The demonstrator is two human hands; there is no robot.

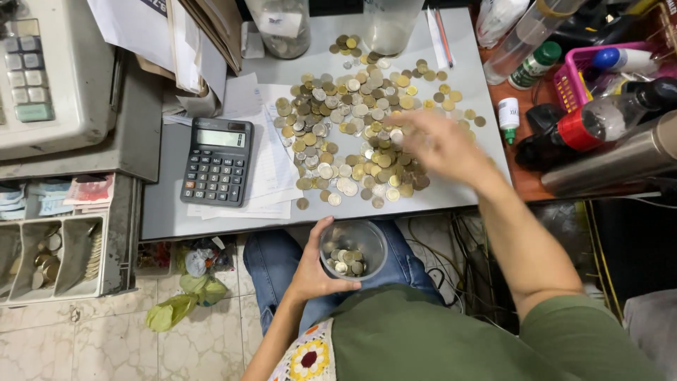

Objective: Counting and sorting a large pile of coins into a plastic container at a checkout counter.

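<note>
A wide heap of gold and silver coins (352, 123) covers the middle of a grey table (169, 212). My right hand (441, 144) hovers over the heap's right side, blurred, fingers spread toward the coins; whether it holds any is unclear. Below the table's front edge, over my lap, my left hand (314, 264) grips a clear round cup (352, 247) with several coins in its bottom.
A black calculator (217, 161) lies on papers left of the heap. A cash register (49, 70) and an open coin drawer (53, 254) stand at far left. Bottles and a pink basket (575, 77) crowd the right. Two clear jars (282, 28) stand at the back.
</note>
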